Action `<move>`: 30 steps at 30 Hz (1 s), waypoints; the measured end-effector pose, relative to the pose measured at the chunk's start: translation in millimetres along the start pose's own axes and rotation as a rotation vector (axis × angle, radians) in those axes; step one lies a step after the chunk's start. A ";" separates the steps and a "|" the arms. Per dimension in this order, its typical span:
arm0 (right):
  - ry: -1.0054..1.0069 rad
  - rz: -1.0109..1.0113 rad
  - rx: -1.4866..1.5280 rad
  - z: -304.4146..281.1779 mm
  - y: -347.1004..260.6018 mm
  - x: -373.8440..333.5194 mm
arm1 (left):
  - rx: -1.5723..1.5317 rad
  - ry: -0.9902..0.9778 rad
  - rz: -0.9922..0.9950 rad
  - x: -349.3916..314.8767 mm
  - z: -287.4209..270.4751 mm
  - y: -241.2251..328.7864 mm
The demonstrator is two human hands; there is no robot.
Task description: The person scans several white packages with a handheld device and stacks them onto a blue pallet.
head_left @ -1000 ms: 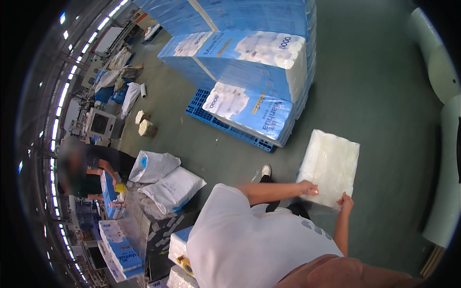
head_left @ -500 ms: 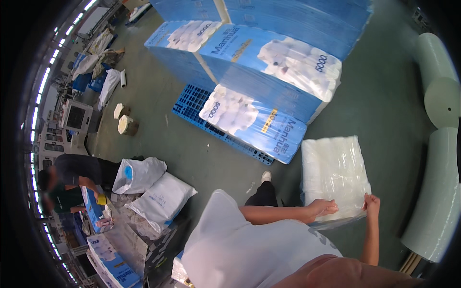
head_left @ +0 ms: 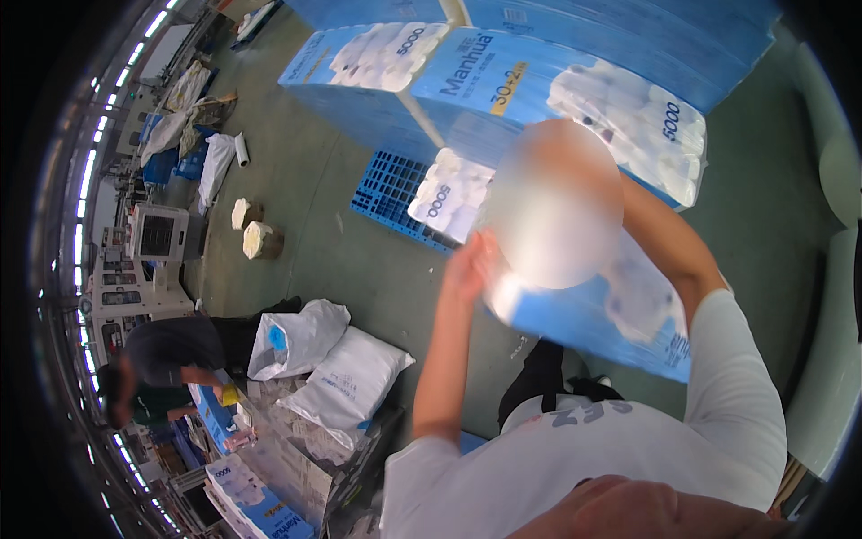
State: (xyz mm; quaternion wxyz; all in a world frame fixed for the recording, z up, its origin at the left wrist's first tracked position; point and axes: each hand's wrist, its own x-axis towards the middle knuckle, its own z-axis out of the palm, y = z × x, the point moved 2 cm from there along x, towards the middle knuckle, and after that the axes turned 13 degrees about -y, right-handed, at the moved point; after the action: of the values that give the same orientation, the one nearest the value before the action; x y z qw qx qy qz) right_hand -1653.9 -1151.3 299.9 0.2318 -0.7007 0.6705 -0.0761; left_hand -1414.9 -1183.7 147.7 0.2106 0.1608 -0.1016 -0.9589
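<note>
In front of me hangs a large tilted pack of paper rolls [head_left: 588, 319] in blue and white film. My left hand [head_left: 474, 265] is closed at its left edge, fingers against the wrap. Over its upper side reaches my right arm; a blurred patch covers my right hand [head_left: 566, 148], so its fingers cannot be made out. That same patch hides the middle of the pack. Just beyond, another pack of rolls [head_left: 452, 191] lies on a blue plastic pallet [head_left: 395, 184]. Behind it, more blue packs [head_left: 485, 76] are stacked higher.
White wrapped rolls [head_left: 831, 359] line the right side. At lower left, white sacks [head_left: 350, 377] rest on a bench, with a person [head_left: 171, 355] working beside it. Two short cream-coloured rolls [head_left: 260, 241] stand on the floor, and machines [head_left: 157, 234] line the far left.
Both hands have moved from the right side up and left toward the stack. The pack, earlier upright at the right with its clear-wrapped white side showing, is now raised and turned before the pallet.
</note>
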 end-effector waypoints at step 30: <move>0.563 0.673 1.918 229.0 190.5 -341.9 | 0.482 0.613 0.741 11.1 -88.4 -72.8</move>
State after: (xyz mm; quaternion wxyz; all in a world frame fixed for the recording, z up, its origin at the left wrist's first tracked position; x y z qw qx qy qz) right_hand -1761.1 -765.7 86.6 0.5341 0.0412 0.5189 -0.6662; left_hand -1420.5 -1135.0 43.6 0.5121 0.4306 -0.3028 -0.6788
